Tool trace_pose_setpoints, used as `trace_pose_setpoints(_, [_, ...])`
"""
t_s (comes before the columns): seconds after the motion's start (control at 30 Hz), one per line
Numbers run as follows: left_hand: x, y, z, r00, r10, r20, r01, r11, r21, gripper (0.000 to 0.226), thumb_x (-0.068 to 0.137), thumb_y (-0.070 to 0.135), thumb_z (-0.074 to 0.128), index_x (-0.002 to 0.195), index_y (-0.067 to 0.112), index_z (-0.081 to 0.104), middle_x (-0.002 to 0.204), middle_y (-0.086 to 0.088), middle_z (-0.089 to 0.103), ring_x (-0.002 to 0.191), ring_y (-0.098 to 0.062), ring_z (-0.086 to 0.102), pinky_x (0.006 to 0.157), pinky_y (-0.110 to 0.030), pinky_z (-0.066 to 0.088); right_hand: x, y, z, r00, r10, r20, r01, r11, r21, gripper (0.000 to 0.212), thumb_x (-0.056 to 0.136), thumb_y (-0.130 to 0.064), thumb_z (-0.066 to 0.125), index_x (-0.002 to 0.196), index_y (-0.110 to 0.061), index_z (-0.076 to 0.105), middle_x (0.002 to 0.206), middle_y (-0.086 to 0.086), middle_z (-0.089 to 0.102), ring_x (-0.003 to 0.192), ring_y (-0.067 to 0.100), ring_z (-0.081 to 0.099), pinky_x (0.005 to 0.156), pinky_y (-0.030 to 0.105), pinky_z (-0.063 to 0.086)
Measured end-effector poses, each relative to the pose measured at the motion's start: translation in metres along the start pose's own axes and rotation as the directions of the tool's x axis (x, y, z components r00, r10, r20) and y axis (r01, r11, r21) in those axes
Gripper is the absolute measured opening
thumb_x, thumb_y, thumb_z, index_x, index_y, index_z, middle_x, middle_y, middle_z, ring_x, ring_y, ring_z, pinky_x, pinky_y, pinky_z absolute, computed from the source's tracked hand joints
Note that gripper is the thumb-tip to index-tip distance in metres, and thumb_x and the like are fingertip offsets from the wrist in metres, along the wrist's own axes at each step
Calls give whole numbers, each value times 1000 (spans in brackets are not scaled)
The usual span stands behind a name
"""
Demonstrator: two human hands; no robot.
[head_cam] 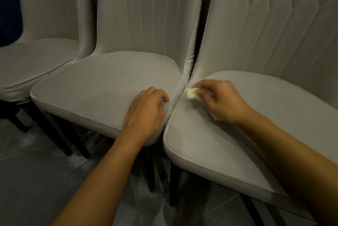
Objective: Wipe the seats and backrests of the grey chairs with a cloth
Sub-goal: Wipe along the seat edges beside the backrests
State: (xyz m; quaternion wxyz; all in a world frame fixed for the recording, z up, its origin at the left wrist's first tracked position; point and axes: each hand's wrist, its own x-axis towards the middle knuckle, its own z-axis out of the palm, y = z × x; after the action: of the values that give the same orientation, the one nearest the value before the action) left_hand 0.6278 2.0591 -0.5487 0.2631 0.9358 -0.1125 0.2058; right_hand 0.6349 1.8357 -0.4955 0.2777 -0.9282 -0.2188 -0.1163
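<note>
Three grey padded chairs stand side by side: a left chair (36, 57), a middle chair (102, 86) and a right chair (274, 108). My right hand (221, 101) pinches a small pale yellow cloth (191, 93) and holds it on the right chair's seat, close to its left edge near the backrest. My left hand (146, 110) rests on the right edge of the middle chair's seat, fingers curled over the seam, with nothing visible in it. The two hands are a short gap apart across the line where the seats meet.
Black chair legs (173, 185) stand below the seats on a dark tiled floor (36, 180) with pale dust marks. A dark blue object (9, 6) shows at the upper left behind the left chair. The backrests (146, 10) have stitched vertical lines.
</note>
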Motion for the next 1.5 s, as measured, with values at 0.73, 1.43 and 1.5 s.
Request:
trace_pose_setpoints(0.73, [2,3,-2,999,-48,21,47,999,14,25,96,7,48,101,22,66,111,3,60,101,-20,53,82,-35,43,-36,-50,22,893,-315,321,311,948,68,29,91,-4,57,108,-22,72,104,-8,70,96,6,61,89,18,47])
trace_pose_setpoints(1.43, [-2,6,-6,998,-52,44,51,998,29,24,97,10,47,105,21,66,112,1,60,103,-22,54,84,-36,44,-58,-45,19,965,-231,127,234,972,-9,22,96,-13,57,112,-22,69,106,-9,68,94,8,56,86,29,47])
trace_pose_setpoints(1.5, [-1,6,-5,998,-49,47,47,998,46,23,98,12,47,104,21,66,112,2,60,103,-22,54,84,-36,44,-71,-54,16,909,-318,270,307,948,84,22,97,-15,57,113,-24,69,106,-12,67,97,5,56,86,25,47])
